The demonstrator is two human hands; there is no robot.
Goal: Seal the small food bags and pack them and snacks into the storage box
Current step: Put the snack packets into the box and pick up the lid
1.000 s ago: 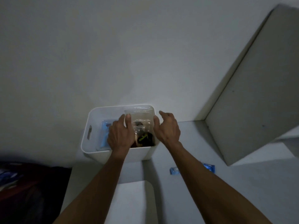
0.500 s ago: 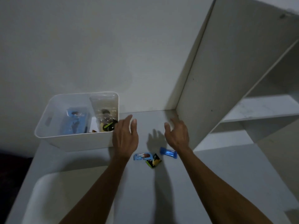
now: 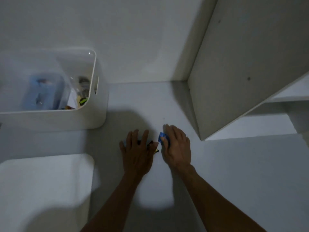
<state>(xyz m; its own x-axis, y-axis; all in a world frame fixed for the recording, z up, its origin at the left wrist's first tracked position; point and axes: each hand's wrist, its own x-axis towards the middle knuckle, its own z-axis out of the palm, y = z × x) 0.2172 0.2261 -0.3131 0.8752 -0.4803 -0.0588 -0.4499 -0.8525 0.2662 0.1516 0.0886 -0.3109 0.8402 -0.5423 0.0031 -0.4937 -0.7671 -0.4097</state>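
The white storage box (image 3: 98,113) stands at the back left. Inside it are a clear bag with blue contents (image 3: 43,91) and a clear bag with dark snacks (image 3: 83,88). My left hand (image 3: 137,153) lies flat, fingers spread, on top of a black and yellow snack packet (image 3: 155,150) and a pale blue packet that it mostly hides. Beside it, my right hand (image 3: 177,148) curls over a blue snack packet (image 3: 161,137), thumb and fingers closing on it against the table.
A white lid-like panel (image 3: 46,181) lies at the near left, close to my left forearm. A white shelf unit (image 3: 242,72) rises on the right, its side panel just right of my right hand. A wall stands behind the box.
Both hands left the box, moved right and came down onto the snack packets on the table. The bag they held now stands in the box. The view swung right and down.
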